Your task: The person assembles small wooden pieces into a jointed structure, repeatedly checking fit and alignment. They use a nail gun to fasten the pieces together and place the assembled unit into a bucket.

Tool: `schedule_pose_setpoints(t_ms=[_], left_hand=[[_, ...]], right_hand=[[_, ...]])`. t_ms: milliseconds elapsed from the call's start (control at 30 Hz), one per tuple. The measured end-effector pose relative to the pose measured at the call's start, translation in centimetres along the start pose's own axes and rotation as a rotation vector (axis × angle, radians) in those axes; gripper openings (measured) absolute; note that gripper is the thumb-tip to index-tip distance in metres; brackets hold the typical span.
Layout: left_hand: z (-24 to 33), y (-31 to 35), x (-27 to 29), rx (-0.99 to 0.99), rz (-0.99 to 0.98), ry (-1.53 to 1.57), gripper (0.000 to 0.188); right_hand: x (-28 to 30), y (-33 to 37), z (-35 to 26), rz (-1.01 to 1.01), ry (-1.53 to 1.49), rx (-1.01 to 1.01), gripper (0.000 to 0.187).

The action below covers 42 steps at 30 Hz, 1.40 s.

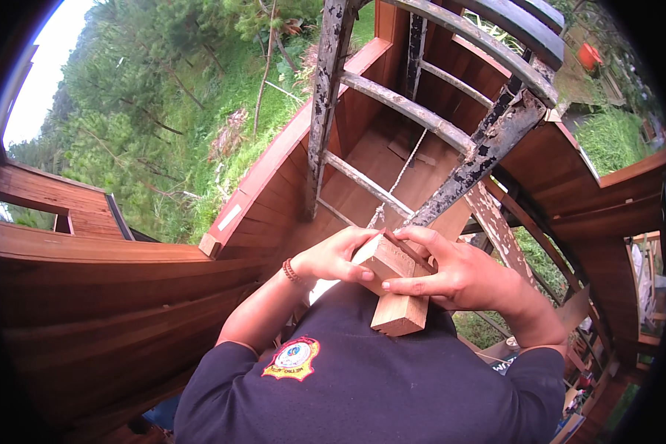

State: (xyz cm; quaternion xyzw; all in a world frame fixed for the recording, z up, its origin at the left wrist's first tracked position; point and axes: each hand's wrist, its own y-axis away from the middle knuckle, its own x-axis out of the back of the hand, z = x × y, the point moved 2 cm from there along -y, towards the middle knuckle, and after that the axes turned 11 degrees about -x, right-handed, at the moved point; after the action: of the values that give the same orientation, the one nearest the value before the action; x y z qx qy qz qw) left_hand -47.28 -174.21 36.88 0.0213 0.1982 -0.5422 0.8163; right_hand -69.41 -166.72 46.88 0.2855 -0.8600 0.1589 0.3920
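Note:
Close to my chest, both hands grip a pale wooden block (389, 262). My left hand (331, 259), with a beaded bracelet (290, 271) at the wrist, has its fingers closed on the block's left side. From the right, my right hand (457, 272) pinches it, with the thumb on the near face. A thin reddish-brown wood strip (413, 250) lies against the block under the right fingers. Below the thumb a second pale wood piece (401, 315) sticks out toward me; whether it is joined to the block I cannot tell.
A black metal ladder (403, 103) with chipped paint stands just ahead, a white rope (401, 180) hanging behind its rungs. Brown plank walls (111, 296) curve along my left. At the right are more plank panels (607, 200) and a paint-flecked board (499, 229). A grassy slope (192, 111) lies beyond.

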Motion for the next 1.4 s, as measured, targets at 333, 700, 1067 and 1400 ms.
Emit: schedule_pose_setpoints(t_ms=[333, 700, 1067, 1400], left_hand=[[-4.1, -3.5, 2.9, 0.114, 0.08, 0.38, 0.076], [-6.8, -6.6, 1.8, 0.122, 0.247, 0.666, 0.07], [-3.0, -8.6, -0.3, 0.092, 0.088, 0.455, 0.087], [3.8, -4.7, 0.2, -0.285, 0.405, 0.206, 0.067]], right_hand=[[-1.0, -0.6, 5.6, 0.031, -0.131, -0.179, 0.065], [-2.0, 3.4, 7.9, 0.273, -0.032, -0.419, 0.069], [4.9, 3.4, 5.1, 0.284, 0.233, -0.168, 0.067], [8.2, -6.4, 0.6, 0.195, 0.353, 0.197, 0.084]])
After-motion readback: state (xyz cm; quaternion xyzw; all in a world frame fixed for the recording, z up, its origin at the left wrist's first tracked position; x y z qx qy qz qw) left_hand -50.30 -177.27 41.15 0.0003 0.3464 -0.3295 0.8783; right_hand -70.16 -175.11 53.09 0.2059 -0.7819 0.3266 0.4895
